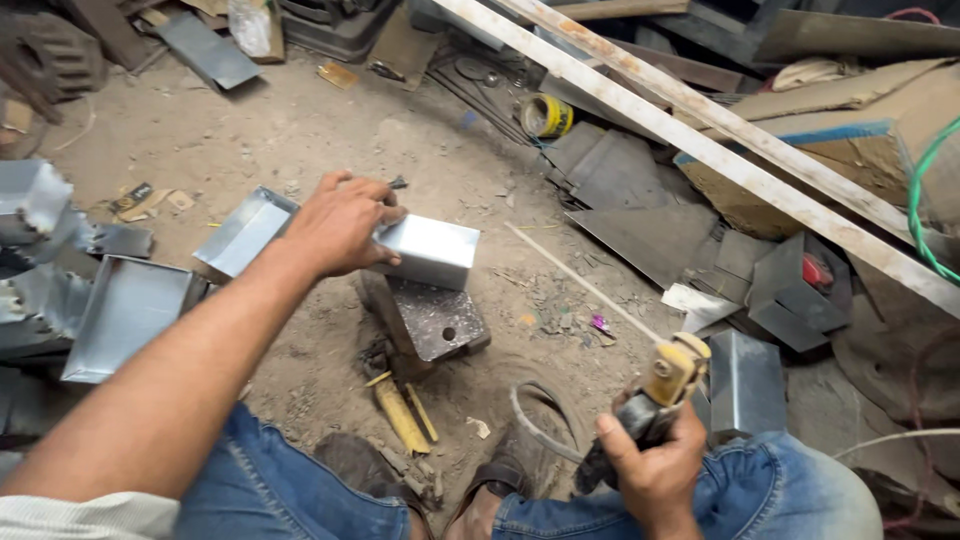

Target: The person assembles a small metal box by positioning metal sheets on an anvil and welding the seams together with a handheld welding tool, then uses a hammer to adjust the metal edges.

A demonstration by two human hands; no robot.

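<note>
Dusty floor (pixel 300 130). Left hand (pixel 340 225) gripping metal box (pixel 430 250), lying sideways on iron block (pixel 435 320); right hand (pixel 655 460) nearer, closed around rod holder (pixel 665 385).

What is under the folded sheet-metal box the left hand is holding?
The box rests on a dark metal block with a hole in its top. The left hand covers the box's near end, and the contact area is hidden.

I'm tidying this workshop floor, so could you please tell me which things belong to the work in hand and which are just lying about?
In use:
- left hand gripping the folded sheet-metal box
- steel block under the box
- right hand gripping the electrode holder with its thin rod

Lying about:
- metal tray
- yellow tape roll
- rusty angle bars
- green cable
</note>
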